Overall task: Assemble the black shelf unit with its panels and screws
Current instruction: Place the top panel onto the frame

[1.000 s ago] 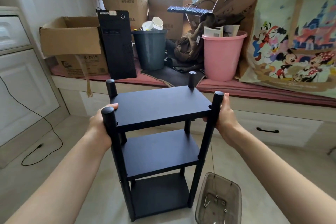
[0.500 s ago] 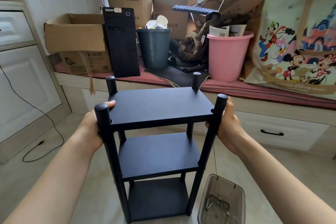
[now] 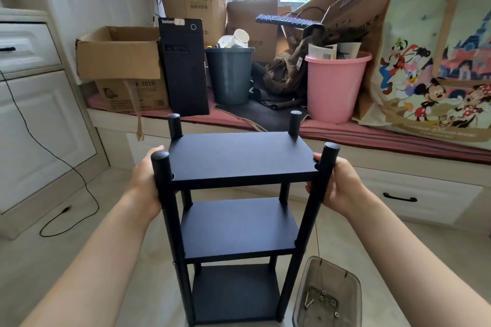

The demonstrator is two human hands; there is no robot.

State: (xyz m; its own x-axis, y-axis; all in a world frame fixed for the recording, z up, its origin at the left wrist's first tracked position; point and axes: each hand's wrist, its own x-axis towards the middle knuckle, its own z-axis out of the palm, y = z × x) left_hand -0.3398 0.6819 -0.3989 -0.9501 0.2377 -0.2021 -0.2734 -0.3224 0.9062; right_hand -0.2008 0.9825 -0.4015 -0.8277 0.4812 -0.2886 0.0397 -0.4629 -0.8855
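The black shelf unit [image 3: 240, 160] stands upright on the floor in front of me, with three panels between four round posts. My left hand [image 3: 144, 179] grips the left side of the top panel, behind the near left post. My right hand [image 3: 341, 184] grips the right side by the near right post, thumb on the panel's corner. A clear plastic tray [image 3: 328, 293] on the floor at the shelf's lower right holds several screws and washers.
A window bench [image 3: 372, 138] behind the shelf carries cardboard boxes [image 3: 119, 56], a black computer tower [image 3: 184, 69], a dark bin [image 3: 229, 75], a pink bucket [image 3: 333, 87] and a cartoon-print bag [image 3: 435, 61]. White drawers [image 3: 34, 103] stand at left, a black cable [image 3: 66, 167] trailing over the floor.
The view has shifted slightly, so the shelf sits more squarely before me. Both hands keep their hold on the top panel's sides.
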